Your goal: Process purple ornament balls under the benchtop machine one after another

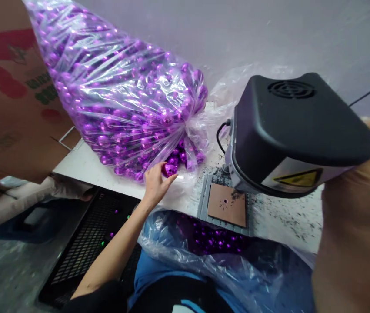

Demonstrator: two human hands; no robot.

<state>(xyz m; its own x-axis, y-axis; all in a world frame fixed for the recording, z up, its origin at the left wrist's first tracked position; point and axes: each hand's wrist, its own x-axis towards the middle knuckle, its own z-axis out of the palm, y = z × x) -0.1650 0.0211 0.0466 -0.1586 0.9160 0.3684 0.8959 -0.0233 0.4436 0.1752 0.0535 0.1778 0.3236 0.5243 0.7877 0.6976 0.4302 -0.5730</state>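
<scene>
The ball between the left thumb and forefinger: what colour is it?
The ball is shiny purple; the head view shows it.

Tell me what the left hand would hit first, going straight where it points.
First the purple ball the left hand is pinching; past that, probably more purple balls by the plastic bag, though depth is unclear.

Bag (122,100), dark flakes (302,228) on white table (77,165)
</scene>
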